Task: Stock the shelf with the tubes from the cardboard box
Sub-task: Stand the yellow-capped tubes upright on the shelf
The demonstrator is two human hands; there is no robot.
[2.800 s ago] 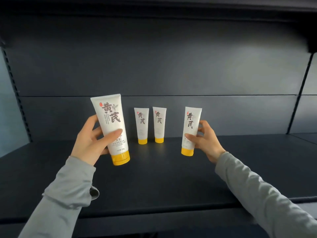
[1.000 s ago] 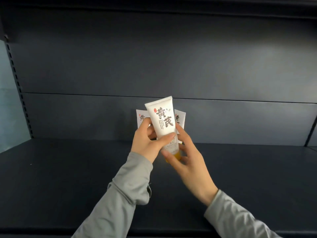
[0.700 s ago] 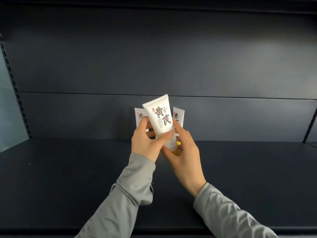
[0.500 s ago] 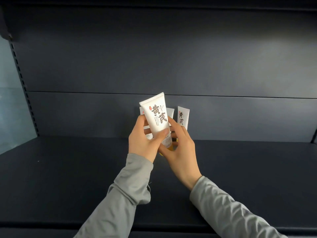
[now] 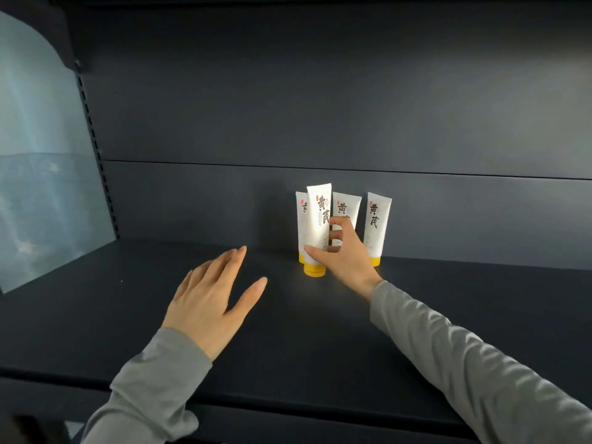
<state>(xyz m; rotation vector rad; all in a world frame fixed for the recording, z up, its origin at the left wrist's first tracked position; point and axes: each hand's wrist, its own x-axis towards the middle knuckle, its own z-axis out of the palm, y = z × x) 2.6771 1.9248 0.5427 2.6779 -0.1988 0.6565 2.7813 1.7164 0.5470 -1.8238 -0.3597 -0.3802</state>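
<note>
Though dim, dark shelf [image 5: 416, 315], bluish wall [image 5: 38, 155].

- Overall level: dim. I read the dark shelf [image 5: 416, 331] and back panel [image 5: 320, 107] as near-uniform blue-grey with little surface detail.
- Source: light seems to come from the front, perhaps from near the camera. The front tube [image 5: 317, 225] shows a washed-out patch on its lower face.
- Shadow: a soft, faint one lies on the back panel just left of the tubes.
- Sharpness: the left hand [image 5: 208, 302] and its sleeve [image 5: 150, 389] look slightly soft.
- Distortion: the perforated upright [image 5: 97, 155] leans and bows at the left edge.
</note>
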